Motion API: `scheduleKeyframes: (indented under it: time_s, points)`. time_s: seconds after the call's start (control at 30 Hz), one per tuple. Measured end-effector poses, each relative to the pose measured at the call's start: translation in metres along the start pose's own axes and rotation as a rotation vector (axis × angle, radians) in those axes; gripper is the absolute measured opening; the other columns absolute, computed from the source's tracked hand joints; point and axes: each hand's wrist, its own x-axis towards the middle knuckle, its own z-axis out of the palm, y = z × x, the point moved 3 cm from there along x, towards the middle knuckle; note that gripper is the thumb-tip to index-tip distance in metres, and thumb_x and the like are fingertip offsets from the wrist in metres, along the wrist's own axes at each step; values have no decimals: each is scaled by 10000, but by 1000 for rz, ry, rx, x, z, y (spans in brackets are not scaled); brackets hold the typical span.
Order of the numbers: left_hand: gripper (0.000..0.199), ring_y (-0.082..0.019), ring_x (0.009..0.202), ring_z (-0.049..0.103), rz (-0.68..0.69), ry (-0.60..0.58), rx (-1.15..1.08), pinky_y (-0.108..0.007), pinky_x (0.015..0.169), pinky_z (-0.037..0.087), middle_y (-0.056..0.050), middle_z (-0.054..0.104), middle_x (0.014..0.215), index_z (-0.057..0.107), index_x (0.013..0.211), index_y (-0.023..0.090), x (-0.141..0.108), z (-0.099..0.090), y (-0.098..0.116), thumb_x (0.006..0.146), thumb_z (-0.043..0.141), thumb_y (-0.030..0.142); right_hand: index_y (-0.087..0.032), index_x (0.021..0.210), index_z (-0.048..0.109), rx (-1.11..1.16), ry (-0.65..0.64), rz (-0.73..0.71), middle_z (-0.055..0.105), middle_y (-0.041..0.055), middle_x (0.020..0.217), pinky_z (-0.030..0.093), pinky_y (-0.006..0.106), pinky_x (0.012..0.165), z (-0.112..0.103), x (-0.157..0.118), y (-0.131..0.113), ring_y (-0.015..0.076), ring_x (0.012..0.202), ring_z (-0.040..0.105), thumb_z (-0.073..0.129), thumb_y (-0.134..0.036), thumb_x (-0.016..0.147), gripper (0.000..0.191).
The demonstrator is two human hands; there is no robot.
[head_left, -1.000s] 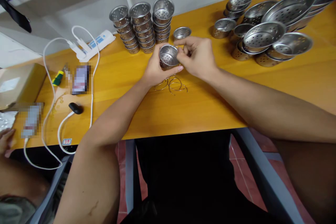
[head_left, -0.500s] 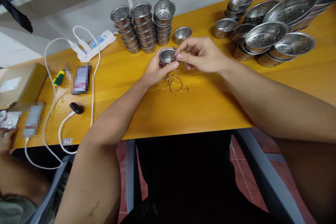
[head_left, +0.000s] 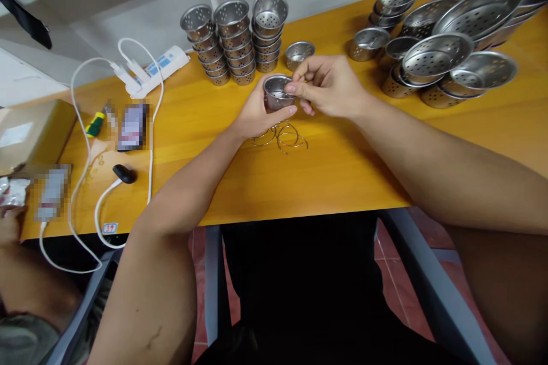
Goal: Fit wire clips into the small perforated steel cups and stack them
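A small perforated metal cup point(head_left: 279, 93) is in my left hand point(head_left: 256, 111), its mouth tilted up toward me, the thumb along its near side and the fingers behind it. At the cup's right rim, the thumb and forefinger of my right hand point(head_left: 327, 86) are pinched together. What they pinch is too small to make out. Several thin metal wire rings point(head_left: 291, 136) lie loose on the table just below the cup. Behind my hands, another small metal cup point(head_left: 299, 54) stands by itself.
Stacked perforated cups point(head_left: 233, 40) stand at the back. Larger perforated bowls point(head_left: 436, 60) crowd the right. To the left are a power strip point(head_left: 160, 71), white cables, phones point(head_left: 133, 125), a screwdriver point(head_left: 95, 124) and a cardboard box point(head_left: 38, 131). Another person's arm point(head_left: 25, 279) shows at far left.
The cup in my left hand has shifted slightly right, and more of its inside and near side shows. My right hand stays pinched at its rim.
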Motion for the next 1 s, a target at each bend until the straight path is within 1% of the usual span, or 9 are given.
scheduleKeyframes:
  time_s: [0.33, 0.4, 0.5, 0.6, 0.7, 0.77, 0.83, 0.9, 1.0]
  points:
    - [842, -285, 1486, 783, -9, -23, -49, -516, 1335, 652, -84, 705, 1595, 472, 1689, 351, -1, 0, 5, 1069, 816, 805, -310, 869, 740, -27, -53, -9, 645, -31, 600, 418, 334, 429, -2, -2, -2, 161, 470, 518, 1076, -936, 832, 711]
    - [889, -289, 1486, 779, -10, -19, -44, -518, 1339, 641, -83, 700, 1584, 465, 1690, 345, -1, 0, 3, 1047, 809, 854, -323, 890, 748, -51, -38, -17, 676, -14, 661, 430, 357, 438, -3, -3, 0, 185, 507, 538, 1066, -942, 836, 698]
    - [984, -310, 1516, 758, -38, 14, 18, -542, 1377, 595, -93, 698, 1567, 449, 1693, 320, -1, -2, -5, 1005, 796, 932, -352, 1020, 776, -133, 72, -64, 775, 38, 901, 508, 408, 485, -6, -4, 4, 255, 662, 643, 1111, -894, 804, 672]
    - [1032, -318, 1529, 744, -68, 50, 81, -556, 1400, 559, -105, 697, 1569, 423, 1705, 319, -1, -6, -16, 984, 801, 953, -367, 1142, 797, -268, 177, -113, 811, 97, 1174, 653, 471, 650, -10, -6, 8, 351, 941, 760, 1123, -852, 804, 675]
    - [1012, -305, 1491, 757, -55, 92, 81, -547, 1385, 572, -104, 689, 1561, 424, 1698, 334, -2, -9, -25, 985, 826, 930, -389, 1161, 846, -401, 167, -158, 797, 136, 1304, 733, 573, 902, -10, -7, 11, 440, 1216, 758, 1025, -892, 892, 599]
    - [986, -303, 1480, 756, -31, 110, 75, -551, 1381, 576, -105, 674, 1559, 417, 1706, 335, -2, -9, -30, 1008, 814, 908, -397, 1185, 875, -469, 136, -218, 794, 145, 1343, 714, 649, 1080, -8, -8, 13, 472, 1331, 727, 940, -923, 954, 579]
    - [963, -303, 1492, 744, -12, 111, 69, -552, 1383, 572, -109, 649, 1576, 380, 1739, 335, -4, -9, -33, 1051, 767, 886, -387, 1225, 894, -520, 107, -269, 790, 150, 1383, 660, 706, 1199, -6, -9, 15, 489, 1385, 707, 871, -952, 994, 611]
    - [943, -303, 1519, 724, -3, 101, 63, -544, 1395, 554, -116, 622, 1608, 331, 1772, 340, -5, -8, -33, 1089, 720, 861, -381, 1276, 905, -548, 79, -279, 782, 152, 1431, 628, 733, 1233, -5, -9, 16, 494, 1402, 704, 808, -981, 1023, 659]
    - [959, -312, 1532, 711, -6, 93, 68, -545, 1410, 533, -116, 612, 1614, 313, 1776, 342, -5, -8, -31, 1082, 725, 861, -403, 1313, 917, -563, 45, -253, 773, 148, 1484, 602, 767, 1242, -6, -8, 17, 505, 1439, 691, 739, -1005, 1053, 680]
